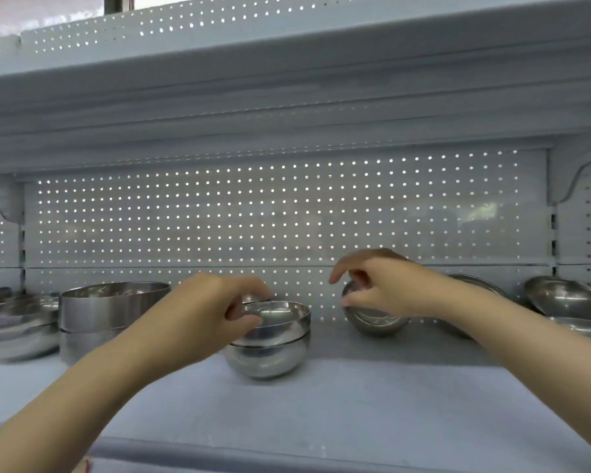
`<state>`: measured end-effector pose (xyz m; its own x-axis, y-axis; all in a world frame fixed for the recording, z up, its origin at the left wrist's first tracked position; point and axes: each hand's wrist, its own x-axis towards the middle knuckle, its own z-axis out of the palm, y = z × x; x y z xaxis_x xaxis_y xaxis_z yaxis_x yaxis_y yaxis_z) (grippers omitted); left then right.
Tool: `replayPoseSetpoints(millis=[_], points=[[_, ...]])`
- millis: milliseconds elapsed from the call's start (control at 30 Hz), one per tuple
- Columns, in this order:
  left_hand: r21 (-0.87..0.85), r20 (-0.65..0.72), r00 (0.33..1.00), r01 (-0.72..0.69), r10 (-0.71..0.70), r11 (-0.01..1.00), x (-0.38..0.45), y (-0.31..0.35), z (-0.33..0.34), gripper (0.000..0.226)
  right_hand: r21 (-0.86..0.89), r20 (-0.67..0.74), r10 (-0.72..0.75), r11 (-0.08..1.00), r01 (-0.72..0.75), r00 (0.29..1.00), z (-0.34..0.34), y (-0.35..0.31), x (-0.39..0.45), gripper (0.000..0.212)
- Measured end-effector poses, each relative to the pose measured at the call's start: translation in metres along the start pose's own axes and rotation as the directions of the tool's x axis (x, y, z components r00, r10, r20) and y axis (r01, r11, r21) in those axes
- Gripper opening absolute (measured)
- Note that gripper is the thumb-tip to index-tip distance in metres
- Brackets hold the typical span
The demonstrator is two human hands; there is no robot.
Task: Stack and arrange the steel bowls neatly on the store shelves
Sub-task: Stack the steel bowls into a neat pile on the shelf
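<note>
Two bare forearms reach over a pale blue shelf [321, 404]. Near the middle, the left hand [209, 308] curls its fingers over the rim of the top bowl of a two-bowl steel stack [270, 339]. Further back and right, the right hand [382, 285] holds a single tilted steel bowl [372, 319], fingers curled round its rim. Wide stacked bowls [110, 308] stand at the left, more bowls [567, 302] at the far right, against a perforated back panel [253, 216]
</note>
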<state>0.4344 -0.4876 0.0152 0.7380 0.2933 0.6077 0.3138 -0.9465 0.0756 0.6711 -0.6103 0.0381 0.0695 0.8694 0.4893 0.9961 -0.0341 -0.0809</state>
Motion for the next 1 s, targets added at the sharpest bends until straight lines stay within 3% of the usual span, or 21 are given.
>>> replayPoseSetpoints(millis=[100,200,333,467,667,1000], points=[[0.079,-0.070,0.996,-0.057,0.063,0.995,0.028,0.047,0.013,0.020,0.031,-0.078,0.113,0.993,-0.111,0.991,-0.020,0.024,-0.003,0.014],[0.176,-0.043,0.997,-0.060,0.068,0.983,0.073,0.081,0.046,0.024,0.015,-0.172,0.167,0.986,-0.167,0.971,-0.026,0.043,-0.005,0.014],[0.350,0.125,0.986,0.056,-0.106,0.935,0.144,0.112,0.100,0.035,-0.063,-0.172,0.236,0.966,-0.250,0.957,-0.012,0.064,0.004,0.009],[0.263,0.157,0.969,0.143,-0.189,0.954,0.154,0.102,0.140,0.037,-0.078,-0.091,0.324,0.940,-0.331,0.942,0.014,0.081,0.012,0.020],[0.273,0.224,0.951,0.147,-0.212,0.951,0.144,0.074,0.169,0.028,-0.237,0.042,0.343,0.916,-0.324,0.938,0.055,0.108,-0.008,0.035],[0.343,0.226,0.946,0.146,-0.232,0.928,0.141,0.078,0.166,0.033,-0.263,0.015,0.277,0.928,-0.264,0.961,0.064,0.111,-0.011,0.018]])
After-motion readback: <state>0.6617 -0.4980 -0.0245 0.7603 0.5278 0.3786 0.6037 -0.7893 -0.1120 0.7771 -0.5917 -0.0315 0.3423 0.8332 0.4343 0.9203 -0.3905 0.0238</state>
